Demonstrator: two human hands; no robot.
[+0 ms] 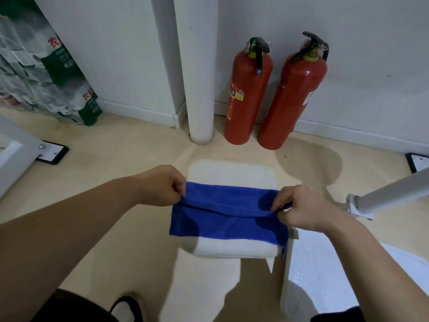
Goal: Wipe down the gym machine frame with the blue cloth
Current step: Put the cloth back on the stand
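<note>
While the left grip (160,184) and the right grip (299,208) are each pinching one end of the blue cloth (227,219) between thumb and curled fingers, the item is lying across a white padded seat (232,173).

- Blue cloth: its upper fold is being held raised between the two grips, and its lower layer is resting flat on the seat. A small tag is hanging off the right corner.
- Gym machine frame: a white tube (390,194) is slanting in at the right and a white beam (16,149) is standing at the left. Neither is touching the cloth.
- Two red fire extinguishers (248,94) are leaning against the wall beside a white pipe (199,89).
- Wrapped bottle packs (46,73) are stacked at far left on the floor (116,159).
</note>
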